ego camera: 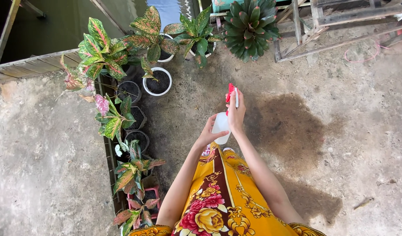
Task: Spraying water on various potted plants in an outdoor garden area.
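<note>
I hold a white spray bottle with a red trigger head upright in front of me, over the concrete floor. My right hand grips its neck and trigger. My left hand cups the bottle's body from the left side. Below my hands hangs my yellow and maroon flowered cloth. A white pot of dark soil stands about an arm's length ahead to the left.
A row of potted plants with pink and green leaves runs along the left. A spiky green plant stands at the top, beside a wooden frame. A dark wet patch marks the concrete at right.
</note>
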